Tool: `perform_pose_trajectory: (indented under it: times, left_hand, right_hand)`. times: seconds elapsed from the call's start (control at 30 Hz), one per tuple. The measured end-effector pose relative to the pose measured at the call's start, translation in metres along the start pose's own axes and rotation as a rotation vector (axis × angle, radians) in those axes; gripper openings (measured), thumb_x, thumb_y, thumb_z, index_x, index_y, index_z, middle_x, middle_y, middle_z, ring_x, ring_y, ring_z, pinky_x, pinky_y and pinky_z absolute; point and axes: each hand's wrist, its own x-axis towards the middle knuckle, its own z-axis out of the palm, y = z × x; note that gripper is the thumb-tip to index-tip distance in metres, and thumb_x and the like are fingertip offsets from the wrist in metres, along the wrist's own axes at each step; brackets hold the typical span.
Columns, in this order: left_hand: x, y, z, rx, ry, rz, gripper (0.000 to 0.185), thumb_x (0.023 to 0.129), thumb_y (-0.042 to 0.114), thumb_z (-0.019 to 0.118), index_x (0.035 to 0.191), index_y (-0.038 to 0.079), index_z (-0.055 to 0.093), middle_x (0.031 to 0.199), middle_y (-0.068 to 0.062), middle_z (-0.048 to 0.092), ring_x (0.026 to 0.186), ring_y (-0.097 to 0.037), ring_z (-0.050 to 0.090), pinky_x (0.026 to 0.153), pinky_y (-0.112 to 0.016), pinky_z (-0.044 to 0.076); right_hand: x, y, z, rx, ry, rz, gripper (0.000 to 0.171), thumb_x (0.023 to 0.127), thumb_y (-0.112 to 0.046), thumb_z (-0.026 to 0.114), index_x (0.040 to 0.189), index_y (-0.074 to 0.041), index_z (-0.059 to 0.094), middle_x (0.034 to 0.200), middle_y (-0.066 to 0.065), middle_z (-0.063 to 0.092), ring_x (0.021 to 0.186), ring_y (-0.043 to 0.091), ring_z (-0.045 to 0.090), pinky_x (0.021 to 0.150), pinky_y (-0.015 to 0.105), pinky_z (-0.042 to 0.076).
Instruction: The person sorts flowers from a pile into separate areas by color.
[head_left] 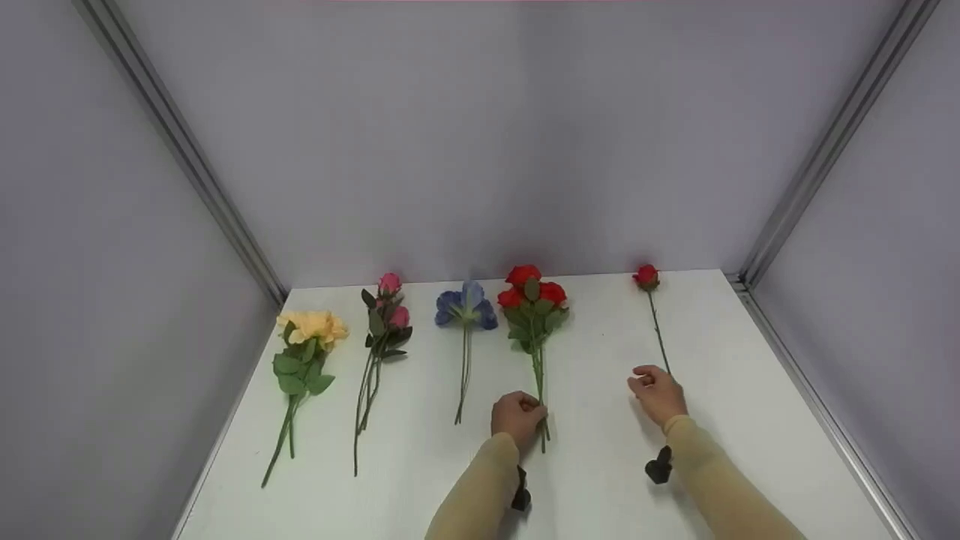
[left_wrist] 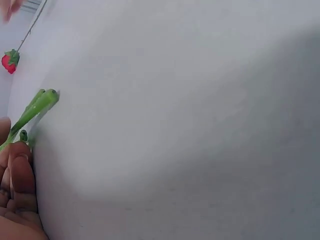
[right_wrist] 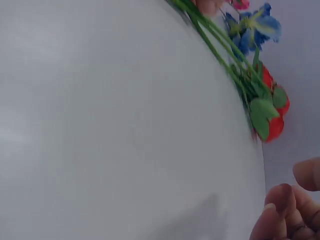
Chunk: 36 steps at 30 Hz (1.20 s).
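- The left hand (head_left: 517, 417) is curling around the lower stems of the red rose bunch (head_left: 533, 294), which is lying on the white table (head_left: 600, 480) with its blooms pointing away.
- The right hand (head_left: 658, 393) is resting with loosely bent fingers at the lower part of the single red rose (head_left: 646, 277); whether it is actually gripping the thin stem, I cannot tell.
- Both are looking light; the stems seem thin and likely bendy, so low on the stem is the sensible place to hold.
- Farther left, the blue flower (head_left: 466, 306), pink roses (head_left: 389, 300) and yellow flower (head_left: 313, 327) are lying apart, blocking nothing.
- Grey walls (head_left: 480, 150) are closing in the far side.
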Motion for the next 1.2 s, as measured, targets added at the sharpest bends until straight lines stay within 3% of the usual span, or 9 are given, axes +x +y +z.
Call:
perform_pose_trajectory:
  times: [0.2,0.4,0.57,0.73,1.2]
  left_hand:
    - [0.0,-0.001,0.0,-0.012,-0.014,-0.009,0.01,0.081,0.023,0.076,0.082,0.017,0.068,0.073,0.007,0.06,0.069,-0.011,0.055,0.065,-0.03,0.047]
    - [0.0,0.001,-0.001,0.001,-0.019,-0.011,0.011,0.08,0.022,0.077,0.085,0.016,0.069,0.074,0.007,0.06,0.07,-0.01,0.055,0.067,-0.031,0.048]
    - [0.001,-0.002,0.0,0.012,-0.023,-0.004,0.012,0.079,0.022,0.077,0.085,0.017,0.069,0.074,0.008,0.06,0.07,-0.009,0.055,0.067,-0.03,0.047]
    - [0.001,-0.002,-0.001,0.013,-0.028,-0.005,0.012,0.079,0.022,0.078,0.085,0.017,0.069,0.074,0.007,0.059,0.07,-0.01,0.054,0.067,-0.03,0.046]
    - [-0.001,-0.003,-0.004,-0.001,-0.037,0.006,0.011,0.079,0.02,0.077,0.086,0.017,0.069,0.074,0.008,0.06,0.071,-0.009,0.055,0.067,-0.03,0.047]
  right_hand:
    - [0.013,0.024,-0.046,-0.204,0.032,0.002,0.046,0.097,-0.033,0.056,0.127,0.002,0.052,0.111,0.021,0.06,0.1,0.034,0.058,0.083,0.047,0.046]
    - [0.023,0.039,-0.064,-0.29,0.007,0.057,0.057,0.096,-0.041,0.055,0.13,0.004,0.048,0.114,0.025,0.06,0.102,0.04,0.058,0.082,0.051,0.045]
    - [0.028,0.05,-0.067,-0.324,-0.017,0.119,0.063,0.095,-0.045,0.053,0.132,0.006,0.044,0.117,0.027,0.058,0.104,0.042,0.057,0.083,0.052,0.045]
    - [0.031,0.055,-0.064,-0.338,-0.014,0.112,0.064,0.095,-0.044,0.055,0.131,0.008,0.044,0.111,0.027,0.06,0.098,0.041,0.059,0.08,0.052,0.046]
    - [0.029,0.042,-0.053,-0.424,-0.046,0.097,0.056,0.096,-0.036,0.058,0.13,0.007,0.047,0.112,0.027,0.059,0.1,0.042,0.058,0.081,0.052,0.046]
